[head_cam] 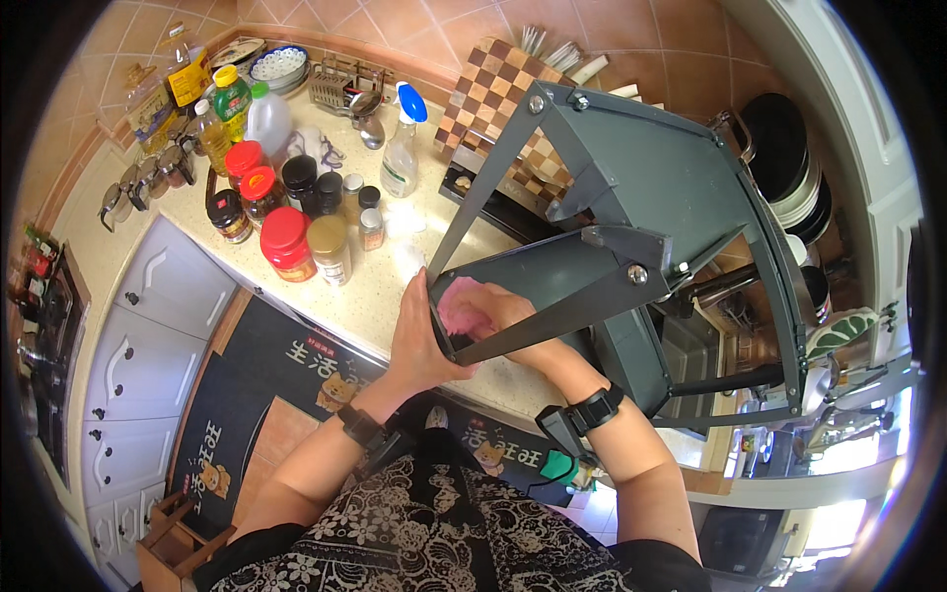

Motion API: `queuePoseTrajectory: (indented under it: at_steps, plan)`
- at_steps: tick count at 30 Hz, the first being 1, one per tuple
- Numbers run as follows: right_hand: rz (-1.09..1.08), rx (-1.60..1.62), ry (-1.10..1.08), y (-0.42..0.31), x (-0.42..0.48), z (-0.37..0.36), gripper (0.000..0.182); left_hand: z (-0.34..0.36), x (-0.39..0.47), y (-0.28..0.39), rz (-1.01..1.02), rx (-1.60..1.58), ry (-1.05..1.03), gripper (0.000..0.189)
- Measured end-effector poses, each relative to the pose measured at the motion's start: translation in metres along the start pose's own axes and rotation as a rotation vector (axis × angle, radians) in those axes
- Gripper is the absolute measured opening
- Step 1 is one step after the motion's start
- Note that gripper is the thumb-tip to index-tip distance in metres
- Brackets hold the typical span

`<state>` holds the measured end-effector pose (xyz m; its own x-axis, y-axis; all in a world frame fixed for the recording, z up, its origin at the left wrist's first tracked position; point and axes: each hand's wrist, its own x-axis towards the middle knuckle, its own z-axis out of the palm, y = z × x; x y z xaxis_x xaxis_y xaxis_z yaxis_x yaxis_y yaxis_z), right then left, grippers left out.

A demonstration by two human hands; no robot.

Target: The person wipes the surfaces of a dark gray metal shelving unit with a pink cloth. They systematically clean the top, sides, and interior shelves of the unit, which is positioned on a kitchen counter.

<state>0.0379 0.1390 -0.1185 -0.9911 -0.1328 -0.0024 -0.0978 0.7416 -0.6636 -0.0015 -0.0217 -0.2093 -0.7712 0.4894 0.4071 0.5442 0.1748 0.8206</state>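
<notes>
A grey metal shelf rack [658, 155] with flat bars and bolts is tilted over the counter in front of me. My left hand [422, 344] grips the rack's near end, its fingers and thumb around the narrow edge. Inside the frame, my right hand [518, 314] holds a pink cloth [466, 307] against the metal near that same end. A slanting bar of the rack crosses in front of my right hand and hides part of it.
Left on the counter [370, 303] are red-lidded jars [287, 240], a gold-lidded jar [330, 248] and a spray bottle [400, 159]. A checkered wooden board [481, 92] leans at the wall. A sink [688, 355] lies right, partly behind the rack. Dark mats cover the floor.
</notes>
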Motion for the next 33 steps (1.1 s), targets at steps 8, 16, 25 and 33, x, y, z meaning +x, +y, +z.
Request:
queuePoseTrajectory:
  at_steps: [8,16,25,33]
  plan:
    - [0.043,0.174,-0.067,0.012,0.001,0.012,0.039,-0.002,-0.002,-0.002,0.014,0.003,-0.009,0.131]
    - [-0.160,-0.034,0.088,0.017,0.009,0.015,0.032,0.002,0.000,-0.001,0.019,-0.014,-0.002,0.131]
    - [-0.240,0.078,-0.014,0.020,0.005,0.006,0.026,0.002,0.000,-0.001,0.016,-0.019,-0.018,0.130]
    - [0.114,-0.046,-0.217,0.050,-0.032,-0.024,0.020,-0.001,-0.001,0.001,-0.006,0.001,-0.034,0.130]
